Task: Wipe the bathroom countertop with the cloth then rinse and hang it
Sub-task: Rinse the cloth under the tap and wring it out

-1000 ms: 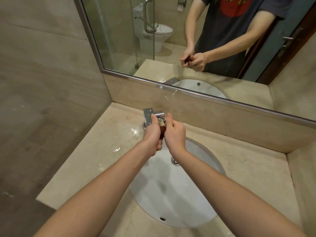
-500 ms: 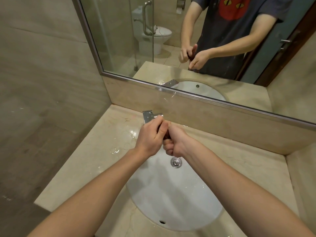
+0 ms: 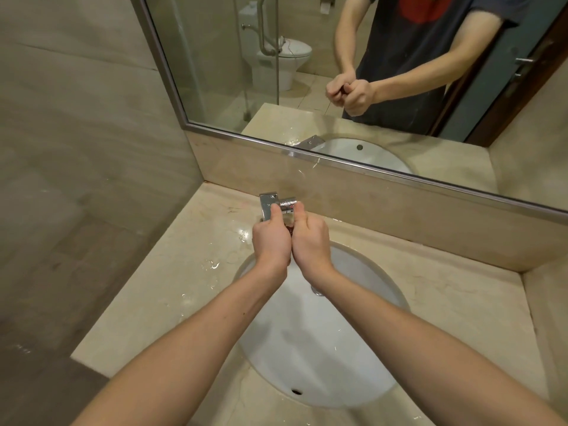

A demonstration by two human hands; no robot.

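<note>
Dark red-brown cloth [image 3: 289,226], wadded small, shows only as a sliver between two fists held side by side above the back of the white oval sink basin [image 3: 353,348]. Left hand [image 3: 272,241] and right hand [image 3: 310,241] both clench around it, thumbs pointing forward. Just beyond them stands a square chrome faucet [image 3: 270,204]. Water droplets glisten on the beige marble countertop [image 3: 172,287] left of the basin. A metal-framed wall mirror [image 3: 215,72] reflects the clenched hands.
</note>
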